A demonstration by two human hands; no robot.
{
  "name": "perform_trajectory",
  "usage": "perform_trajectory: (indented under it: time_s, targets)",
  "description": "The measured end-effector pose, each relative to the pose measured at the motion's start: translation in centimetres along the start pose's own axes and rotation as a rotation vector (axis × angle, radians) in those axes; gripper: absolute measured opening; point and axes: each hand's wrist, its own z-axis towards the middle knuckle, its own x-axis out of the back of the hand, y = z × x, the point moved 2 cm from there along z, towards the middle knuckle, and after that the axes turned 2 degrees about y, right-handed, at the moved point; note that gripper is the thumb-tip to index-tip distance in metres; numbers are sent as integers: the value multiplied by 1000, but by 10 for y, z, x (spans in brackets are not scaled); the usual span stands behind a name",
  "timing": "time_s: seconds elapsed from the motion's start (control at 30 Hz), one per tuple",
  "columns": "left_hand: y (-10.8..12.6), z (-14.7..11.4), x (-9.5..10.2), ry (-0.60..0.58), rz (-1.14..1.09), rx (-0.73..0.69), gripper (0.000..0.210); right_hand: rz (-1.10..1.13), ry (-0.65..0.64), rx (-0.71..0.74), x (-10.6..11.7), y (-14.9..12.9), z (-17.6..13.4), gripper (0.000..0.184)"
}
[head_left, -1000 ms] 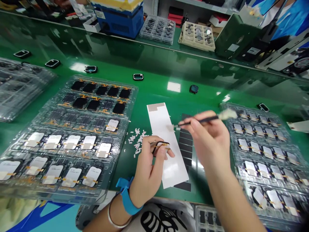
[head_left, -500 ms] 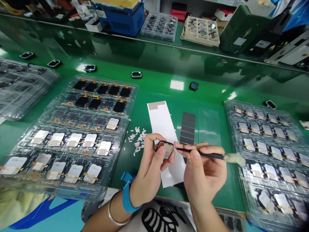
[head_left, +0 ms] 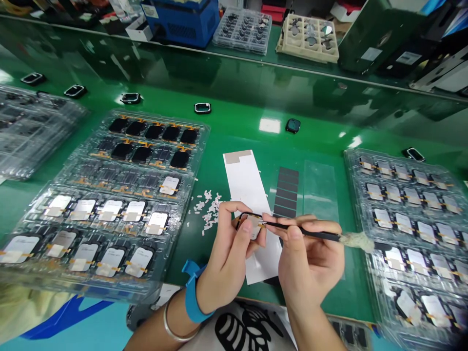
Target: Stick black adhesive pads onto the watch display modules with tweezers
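Note:
My left hand (head_left: pixel 230 258) pinches a small smartwatch screen (head_left: pixel 253 227) with a silver back, a black rim and a bit of orange flex cable, tilted up above the mat. In my right hand (head_left: pixel 310 263) is a pair of slim black tweezers (head_left: pixel 292 227), their rear end wrapped in something whitish. The tweezers' tip meets the screen's right edge, by the orange cable; what it grips there is too small to tell. Beneath both hands lies a white release-paper sheet (head_left: pixel 245 180) with a grey strip at its top.
Clear trays of screens stand at left (head_left: pixel 197 161) and right (head_left: pixel 353 161). White scraps (head_left: pixel 208 209) lie left of the sheet, a strip of dark grey pads (head_left: pixel 287 190) right of it. Several watch cases (head_left: pixel 202 108) line the back, below a shelf with a blue machine (head_left: pixel 179 24).
The view has shifted slightly. Both hands keep nearly the same pose, with the tweezers' tip still at the screen's edge.

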Motion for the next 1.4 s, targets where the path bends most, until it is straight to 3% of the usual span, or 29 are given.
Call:
perform_trajectory:
  time_s: [0.33,0.5,0.6,0.73,0.83,0.9,1.0,1.1,1.2,1.4]
  targets:
    - [0,1,0,69,108,-36,10,-77,-17,1,-1,-2,-4,16]
    - [-1,0,5,80,289,-31,17,-115,155,50,24,-11,5,14]
    - [-3,-1,4,-67,497,21,13,-224,182,2,57,-11,11,13]
    - [-7,-2,-4,-401,864,-5,7,-326,16,-169,91,-4,6,14]
    - [-6,-2,-5,-553,1082,-72,13,-313,-78,-252,100,0,-9,10]
    - [-3,-4,-2,-543,1182,-124,13,-314,-131,-280,102,1,-19,8]
    - [3,-11,2,-512,1256,-229,10,-356,-148,-207,104,0,-29,14]
    - [4,-19,-2,-656,1318,-317,11,-370,-150,-162,103,-2,-35,21]
    - [0,-21,-8,-766,1403,-326,20,-343,-181,-210,102,-5,-39,24]
    - [-7,-9,-15,-753,1397,-344,21,-364,-117,-185,103,-10,-34,20]
